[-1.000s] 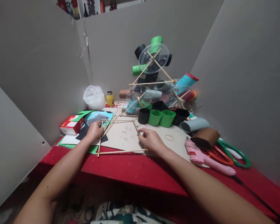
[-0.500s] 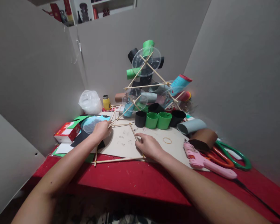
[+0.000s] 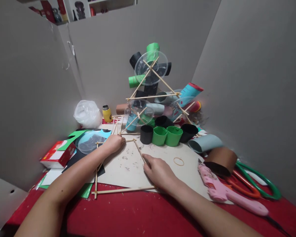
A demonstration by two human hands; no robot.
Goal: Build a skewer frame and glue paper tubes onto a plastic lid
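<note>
A four-sided frame of thin wooden sticks [image 3: 123,190] lies on the beige board, its corners bound with small ties. My left hand [image 3: 114,144] is closed over the far stick, with the frame's far-left corner showing beyond the wrist. On the right-hand stick, my right hand [image 3: 160,169] grips with thumb and fingers, covering the near-right corner. Behind the frame stands a stick structure [image 3: 153,96] carrying clear plastic discs [image 3: 151,67] and coloured cardboard tubes. A rubber band [image 3: 178,161] lies on the board to the right of my right hand.
Black and green paper cups [image 3: 159,135] stand in a row behind. At right are a pink glue gun [image 3: 218,187], a brown tube [image 3: 220,161] and green-handled scissors [image 3: 266,187]. A red box [image 3: 58,154], plastic lid [image 3: 90,142] and coloured paper lie left. Grey panels enclose the table.
My left hand has moved rightward along the far stick, so the far-left corner now shows. My right hand stays on the right-hand stick. The view has shifted slightly.
</note>
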